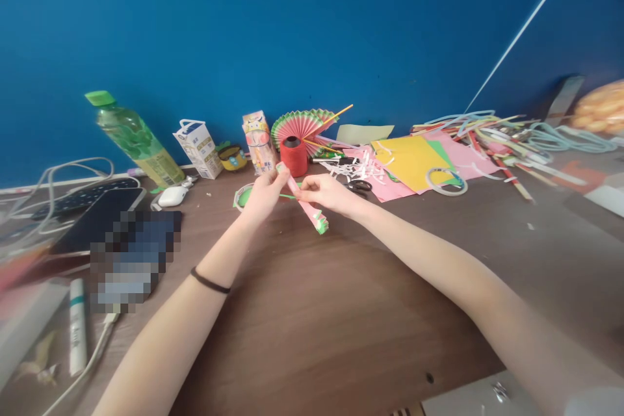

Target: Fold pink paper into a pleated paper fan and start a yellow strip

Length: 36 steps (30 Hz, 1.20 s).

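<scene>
Between my two hands is a narrow folded strip of pink paper (311,211) with green edges, pleated like a closed fan and slanting down to the right. My left hand (264,192) pinches its upper end. Fingers of my right hand (324,194) grip it near the middle, while its lower end sticks out with the green pleats slightly spread. Just behind the hands stands a spool of red thread (294,157). A finished-looking pink and green paper fan (298,128) leans against the wall behind the spool. Black scissors (359,187) lie right of my right hand.
White paper scraps (358,166), yellow paper (414,159) and a tape roll (446,182) lie to the right, near a pile of coloured strips (502,143). A green-capped bottle (139,140), a milk carton (199,148), a phone (139,257) and a marker (77,328) are at left.
</scene>
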Tool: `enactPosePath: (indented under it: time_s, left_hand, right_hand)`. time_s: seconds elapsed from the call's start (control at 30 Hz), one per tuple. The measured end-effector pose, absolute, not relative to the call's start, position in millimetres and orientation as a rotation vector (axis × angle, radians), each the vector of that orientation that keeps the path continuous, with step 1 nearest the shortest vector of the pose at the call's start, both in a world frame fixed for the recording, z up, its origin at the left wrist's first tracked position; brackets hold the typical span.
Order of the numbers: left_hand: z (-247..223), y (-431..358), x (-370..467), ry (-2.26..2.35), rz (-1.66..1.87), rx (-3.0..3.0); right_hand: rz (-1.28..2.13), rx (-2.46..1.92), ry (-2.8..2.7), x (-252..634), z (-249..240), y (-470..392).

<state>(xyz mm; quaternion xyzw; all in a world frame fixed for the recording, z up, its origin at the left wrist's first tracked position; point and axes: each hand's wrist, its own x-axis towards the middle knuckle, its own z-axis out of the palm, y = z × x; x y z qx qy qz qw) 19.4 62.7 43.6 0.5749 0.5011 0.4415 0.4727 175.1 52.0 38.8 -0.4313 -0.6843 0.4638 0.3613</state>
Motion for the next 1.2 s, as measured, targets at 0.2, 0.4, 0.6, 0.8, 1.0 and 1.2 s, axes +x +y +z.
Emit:
enactPosePath:
  time_s: [0.2, 0.4, 0.6, 0.8, 1.0, 1.2]
  left_hand:
    - [47, 57, 22, 1.076, 0.811, 1.4]
    - [50, 50, 29, 1.117, 0.773, 1.346]
    - [55, 50, 28, 1.319, 0.884, 1.368]
    - [59, 46, 32, 1.305, 0.904, 1.614]
    - [65, 39, 35, 1.268, 0.88, 1.841]
    - [64, 39, 32, 1.315, 0.825, 2.013]
  right_hand:
    - [1.282, -1.068, -1.474, 177, 39, 56]
    - [1.067, -1.088, -1.597, 182, 39, 59]
    - [0.343, -1.099, -1.764, 184, 47, 52]
    - [0.112, -0.97, -1.937, 184, 40, 56]
    - [0.153, -1.01, -1.959, 184, 40, 56]
    - [0.173, -0.963, -1.972, 185, 42, 56]
